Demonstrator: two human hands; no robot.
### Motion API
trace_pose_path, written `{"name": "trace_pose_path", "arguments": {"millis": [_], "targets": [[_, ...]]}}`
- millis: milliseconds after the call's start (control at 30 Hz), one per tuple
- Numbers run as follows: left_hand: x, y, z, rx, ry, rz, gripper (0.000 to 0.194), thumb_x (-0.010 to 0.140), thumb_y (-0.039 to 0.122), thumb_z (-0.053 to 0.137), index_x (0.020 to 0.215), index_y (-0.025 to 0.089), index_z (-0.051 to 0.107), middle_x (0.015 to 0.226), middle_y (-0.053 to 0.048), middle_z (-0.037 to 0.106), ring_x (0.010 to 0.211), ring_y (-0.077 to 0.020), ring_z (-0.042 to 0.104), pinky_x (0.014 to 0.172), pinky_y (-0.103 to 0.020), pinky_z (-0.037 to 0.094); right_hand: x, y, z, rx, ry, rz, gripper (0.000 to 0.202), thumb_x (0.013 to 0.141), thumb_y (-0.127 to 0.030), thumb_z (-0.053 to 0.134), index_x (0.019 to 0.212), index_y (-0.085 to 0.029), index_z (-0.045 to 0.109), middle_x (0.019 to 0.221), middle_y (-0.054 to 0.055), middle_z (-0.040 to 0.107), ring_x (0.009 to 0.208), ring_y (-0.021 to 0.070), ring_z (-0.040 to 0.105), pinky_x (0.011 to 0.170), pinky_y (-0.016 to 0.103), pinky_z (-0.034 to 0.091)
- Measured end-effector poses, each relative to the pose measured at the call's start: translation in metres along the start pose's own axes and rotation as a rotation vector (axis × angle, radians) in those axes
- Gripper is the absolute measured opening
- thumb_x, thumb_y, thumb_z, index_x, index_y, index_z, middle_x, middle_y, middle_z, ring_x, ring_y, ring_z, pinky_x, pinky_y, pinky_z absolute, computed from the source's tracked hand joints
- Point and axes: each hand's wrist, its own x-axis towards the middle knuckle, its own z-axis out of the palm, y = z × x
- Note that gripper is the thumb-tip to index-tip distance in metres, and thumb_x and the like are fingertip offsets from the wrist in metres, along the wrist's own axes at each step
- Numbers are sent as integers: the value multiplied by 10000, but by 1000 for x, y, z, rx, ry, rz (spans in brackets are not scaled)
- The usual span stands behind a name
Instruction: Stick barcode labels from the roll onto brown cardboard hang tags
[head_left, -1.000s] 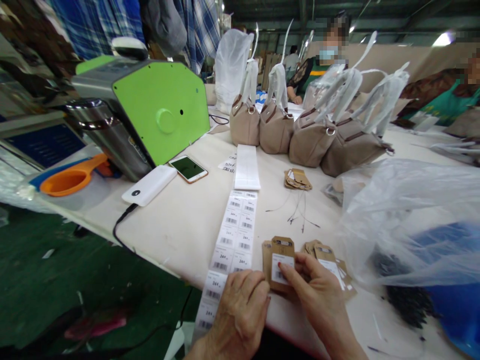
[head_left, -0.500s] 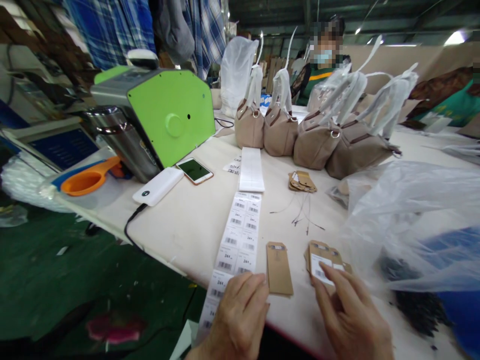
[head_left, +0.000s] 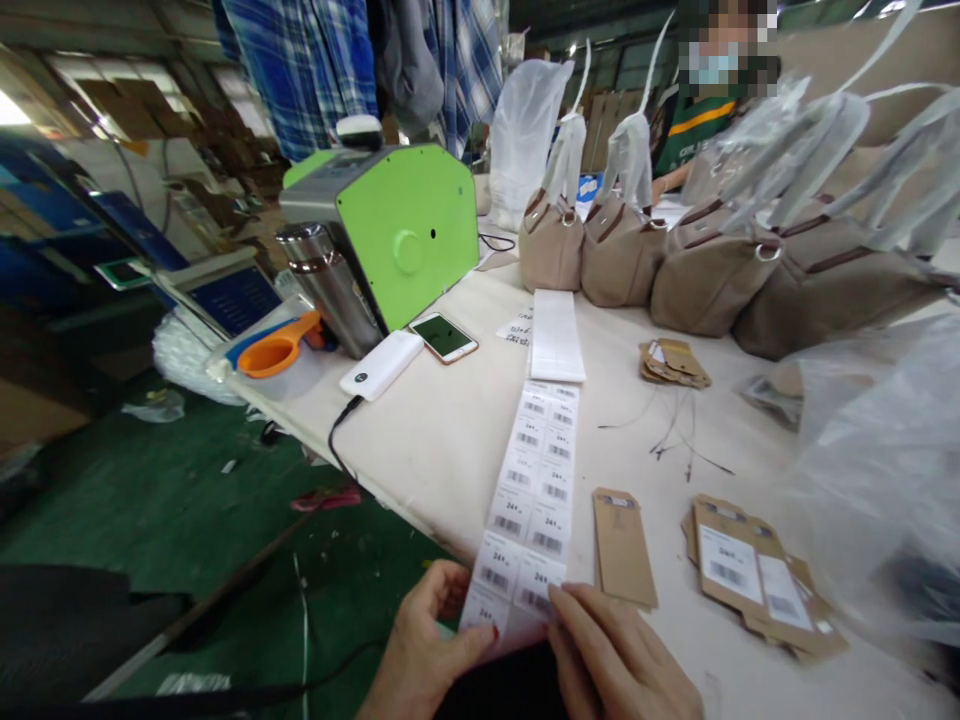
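A long strip of white barcode price labels [head_left: 536, 460] runs down the table and over its front edge. My left hand [head_left: 427, 640] grips the lower end by its left side, thumb on top and fingers curled behind. At the strip's right edge, the fingertips of my right hand [head_left: 622, 655] are pinched together on a lower label; the thumb is mostly hidden. Just right of the strip lies a plain brown cardboard tag [head_left: 624, 550]. Farther right is an overlapping pile of brown tags [head_left: 757, 575], some bearing white barcode labels.
Behind are smaller tags [head_left: 675, 362] with thin strings, and several taupe handbags [head_left: 551, 250] with wrapped handles. A phone [head_left: 444, 337], white power bank [head_left: 382, 364], steel flask [head_left: 330, 290] and green-sided machine [head_left: 412, 230] stand left. Clear plastic [head_left: 885, 470] lies right. A masked person [head_left: 697, 130] stands opposite.
My right hand has left the tag pile and come left to the label strip. My left hand has shifted to the strip's left edge and grips it. The view has turned left.
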Motion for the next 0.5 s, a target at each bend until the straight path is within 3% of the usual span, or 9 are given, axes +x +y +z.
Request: {"name": "trace_pose_path", "arguments": {"millis": [133,233,333,433,500], "targets": [[0,12,-1,-282,-228,-203,391,498,270,767,843,115,665,809,-46,718,775,-203,623,714,-279,439,9,-1,2,-59,-17,-133,254,763,-204,617,1007,-172,680,956,30,733,759,176,670,641,303,516],[-2,17,-3,-309,-353,-238,408,504,182,726,907,120,723,842,-27,711,826,-210,603,772,-279,412,10,-4,5,-106,-18,-189,251,752,-227,617,992,-216,690,1001,-1,728,816,193,668,700,344,482],[-6,17,-4,-261,-391,-216,269,560,190,697,816,126,751,712,6,663,714,-168,559,706,-252,387,11,-8,6,-109,-25,-262,247,757,-251,619,994,-259,687,1040,-33,714,880,208,663,876,405,423],[-11,19,-4,-285,-420,-211,204,619,254,723,770,120,752,652,16,604,661,-137,510,678,-241,376,14,-10,8,-63,-59,-340,247,761,-266,627,1001,-257,682,1044,-22,712,906,233,669,1096,519,199],[-13,22,-5,-306,-424,-206,206,633,271,730,764,114,751,642,14,590,652,-130,498,674,-239,376,15,-10,10,-32,-80,-360,255,764,-287,637,1013,-246,676,1042,-3,714,922,243,671,1137,550,65]]}}
